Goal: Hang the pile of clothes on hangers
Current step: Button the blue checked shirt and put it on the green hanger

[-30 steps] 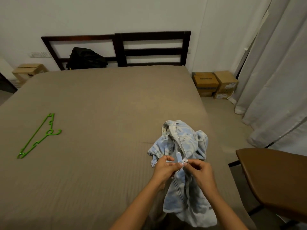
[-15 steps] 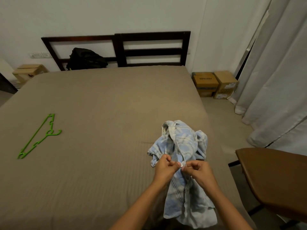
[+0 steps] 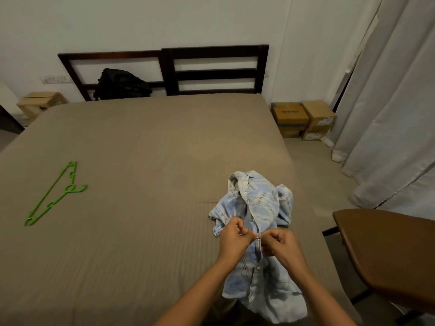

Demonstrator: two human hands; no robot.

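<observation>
Left hand and right hand have both slid a little down the button strip toward the person since a second ago, and the fingers now curl tighter. Pale blue and white checked shirt otherwise lies as it did: crumpled, collar end farthest away, hem trailing over the near edge of the bed. Bright green plastic hanger has not shifted

Reading: the front buttons look to be worked one at a time; fastening or undoing, cannot tell. Either way this garment is not yet on a hanger, so the hanging step is still ahead

Shirt position: near right part of the tan ribbed bed, its front strip running away from the person and passing between the two hands. Left hand pinches the strip's left edge, fingers closed on cloth. Right hand pinches the right edge, knuckles up. The two hands sit just beside each other, nearly touching across the strip; fingertips mostly hidden

Hanger lies flat on the bed, well apart to the left, in neither hand

Farther out: black bag against the dark wooden slatted headboard; brown cardboard boxes on the floor right of the bed; pale curtains beyond them
</observation>
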